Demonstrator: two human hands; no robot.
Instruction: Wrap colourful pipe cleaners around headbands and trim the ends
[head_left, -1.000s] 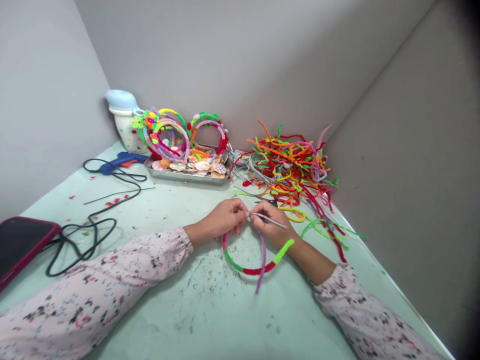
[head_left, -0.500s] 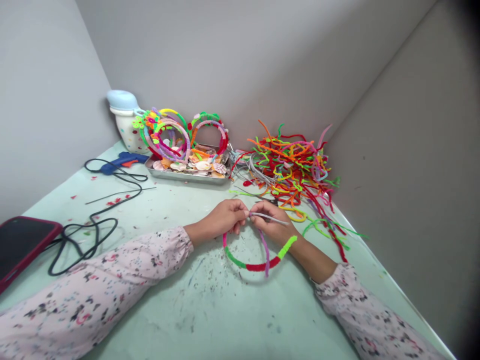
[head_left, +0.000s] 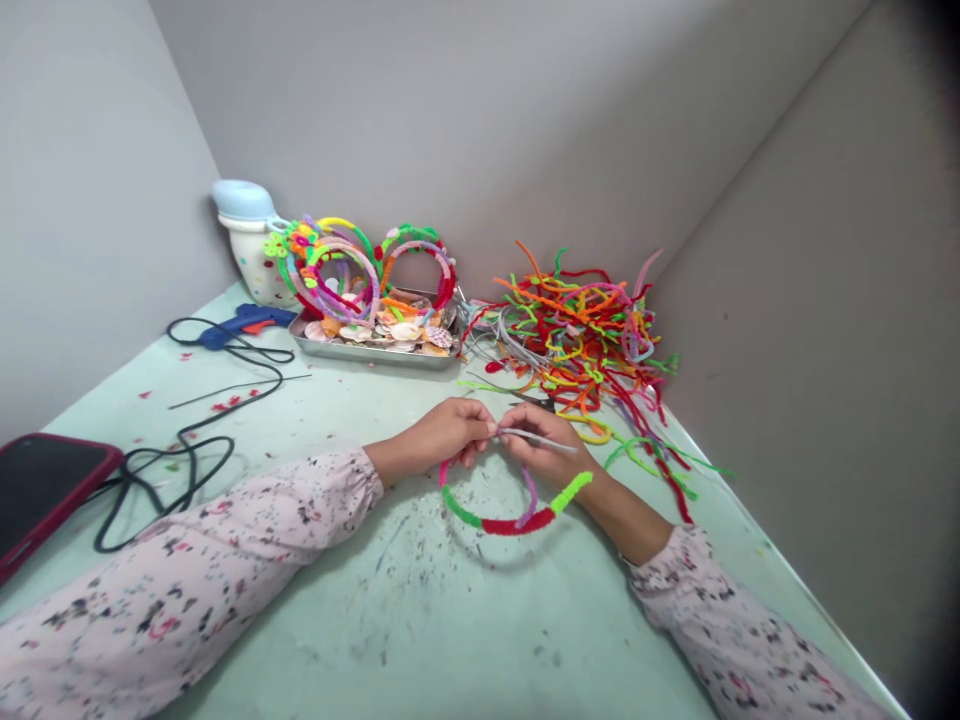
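Note:
Between my two hands is a curved headband hoop (head_left: 517,526), wrapped in bands of pink, green, red and lime pipe cleaner. My left hand (head_left: 459,430) pinches the hoop near its wrapped end, with the fingertips closed. Close beside it, my right hand (head_left: 541,440) is closed on a purple pipe cleaner (head_left: 529,495) where it meets the hoop; its loose tail hangs down inside the curve. A bare grey end of the hoop (head_left: 551,441) sticks out across my right hand. The exact fingertip contact is partly hidden.
Behind my hands stands a metal tray (head_left: 375,354) of shells with finished headbands (head_left: 341,275) on it. A heap of pipe cleaners (head_left: 585,330) lies at the back right. A blue glue gun (head_left: 244,322), black cord (head_left: 196,440), phone (head_left: 49,490) and lidded cup (head_left: 255,250) are on the left.
The hoop has swung slightly to the left and up. The purple tail hanging from my fingers has become shorter and more curved. Both hands stay nearly in place.

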